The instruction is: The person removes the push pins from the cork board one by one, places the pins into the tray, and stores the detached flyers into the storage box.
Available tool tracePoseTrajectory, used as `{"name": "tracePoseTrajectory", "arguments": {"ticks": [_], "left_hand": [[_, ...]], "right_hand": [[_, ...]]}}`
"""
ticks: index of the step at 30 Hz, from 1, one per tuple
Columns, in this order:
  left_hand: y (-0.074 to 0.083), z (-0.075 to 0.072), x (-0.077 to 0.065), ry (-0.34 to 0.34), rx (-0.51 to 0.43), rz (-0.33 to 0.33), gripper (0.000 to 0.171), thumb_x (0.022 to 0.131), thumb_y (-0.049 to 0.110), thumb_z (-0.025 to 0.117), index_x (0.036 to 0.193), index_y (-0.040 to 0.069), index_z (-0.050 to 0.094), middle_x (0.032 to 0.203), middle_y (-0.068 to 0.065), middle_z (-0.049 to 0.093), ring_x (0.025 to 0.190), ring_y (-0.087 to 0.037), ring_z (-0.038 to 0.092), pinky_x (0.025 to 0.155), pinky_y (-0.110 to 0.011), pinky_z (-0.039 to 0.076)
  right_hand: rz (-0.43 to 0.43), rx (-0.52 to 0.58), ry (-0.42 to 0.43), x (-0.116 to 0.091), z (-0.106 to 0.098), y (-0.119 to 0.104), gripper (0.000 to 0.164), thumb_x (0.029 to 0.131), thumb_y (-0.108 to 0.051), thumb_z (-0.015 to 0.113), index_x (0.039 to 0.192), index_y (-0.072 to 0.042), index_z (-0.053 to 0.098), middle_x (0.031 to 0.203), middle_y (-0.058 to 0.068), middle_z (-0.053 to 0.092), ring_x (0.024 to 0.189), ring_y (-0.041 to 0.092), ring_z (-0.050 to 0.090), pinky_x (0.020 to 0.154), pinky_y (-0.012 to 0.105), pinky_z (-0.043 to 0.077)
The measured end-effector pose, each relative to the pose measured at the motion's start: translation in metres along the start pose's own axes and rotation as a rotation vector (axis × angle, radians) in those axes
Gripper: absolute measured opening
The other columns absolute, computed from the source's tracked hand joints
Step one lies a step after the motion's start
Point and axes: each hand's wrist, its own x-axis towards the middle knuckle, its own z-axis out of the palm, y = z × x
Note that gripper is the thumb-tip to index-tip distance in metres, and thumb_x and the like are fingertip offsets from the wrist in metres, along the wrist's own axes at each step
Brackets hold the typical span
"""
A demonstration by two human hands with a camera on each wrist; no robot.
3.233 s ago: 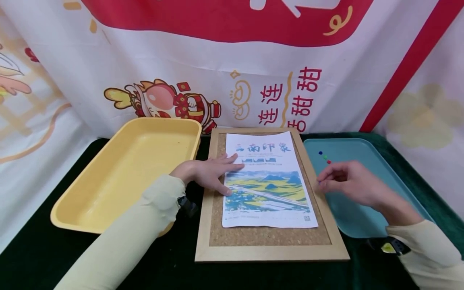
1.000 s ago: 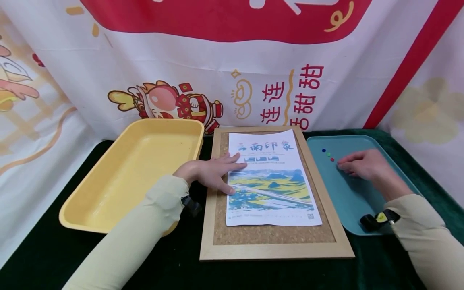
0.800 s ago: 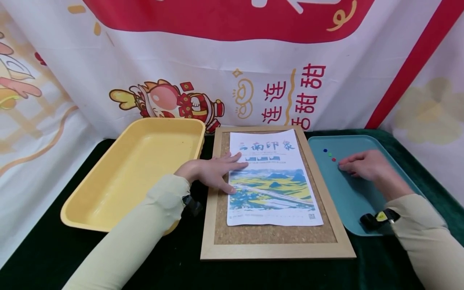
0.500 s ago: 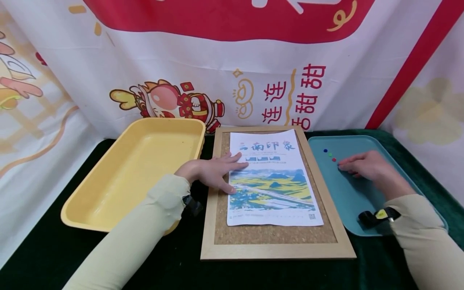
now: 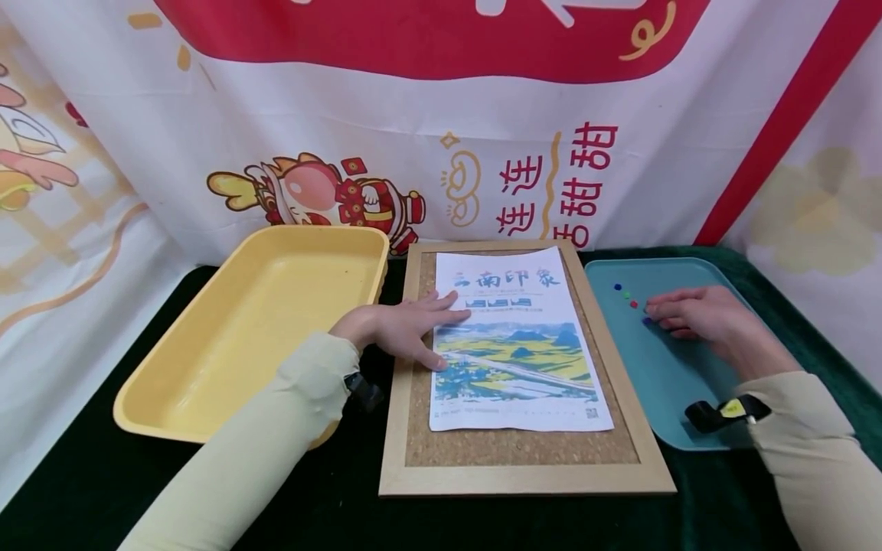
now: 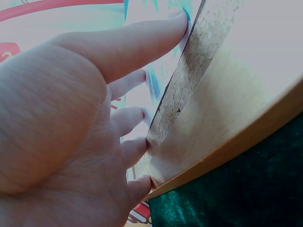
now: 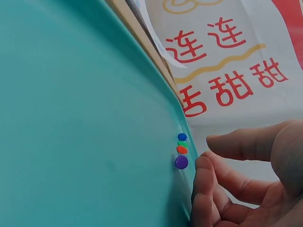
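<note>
My left hand (image 5: pixel 406 329) lies with fingers spread across the left edge of a printed poster (image 5: pixel 517 367) and the cork board (image 5: pixel 524 451) beneath it. In the left wrist view the thumb (image 6: pixel 142 42) presses on the paper. My right hand (image 5: pixel 710 325) is over the blue-green tray (image 5: pixel 689 413), thumb and fingers apart with nothing between them. Just beside its fingertips is a purple thumbtack (image 7: pixel 182 162) on the tray. A red one (image 5: pixel 633 304), a green one (image 5: pixel 627 296) and a blue one (image 5: pixel 617 287) form a line with it.
A deep yellow tray (image 5: pixel 186 398) stands left of the board, its right side near my left forearm. Dark green cloth (image 5: pixel 310 505) covers the table. A white printed curtain (image 5: pixel 413 107) hangs behind.
From the board's right edge, my right hand has moved over to the tray. Its pinching fingers have parted, and the purple thumbtack now shows on the tray. My left hand stays put.
</note>
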Motion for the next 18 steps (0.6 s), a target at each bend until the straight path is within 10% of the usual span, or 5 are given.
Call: {"name": "tracePoseTrajectory", "arguments": {"ticks": [13, 18], "left_hand": [[0.001, 0.000, -0.002, -0.002, -0.001, -0.002, 0.088, 0.103, 0.041, 0.069, 0.172, 0.025, 0.018, 0.181, -0.005, -0.010, 0.167, -0.033, -0.016, 0.133, -0.063, -0.005], [0.001, 0.000, -0.001, -0.003, 0.000, -0.001, 0.088, 0.103, 0.041, 0.068, 0.172, 0.026, 0.017, 0.181, -0.004, -0.011, 0.167, -0.032, -0.017, 0.134, -0.062, -0.006]], "right_hand": [[-0.144, 0.001, -0.007, -0.017, 0.026, -0.035, 0.064, 0.106, -0.047, 0.062, 0.155, -0.007, 0.051, 0.154, 0.023, 0.054, 0.129, 0.033, 0.060, 0.089, 0.024, 0.058], [-0.134, 0.038, -0.045, -0.020, 0.040, -0.053, 0.069, 0.106, -0.043, 0.063, 0.161, -0.007, 0.044, 0.158, 0.023, 0.051, 0.135, 0.037, 0.060, 0.106, 0.041, 0.058]]}}
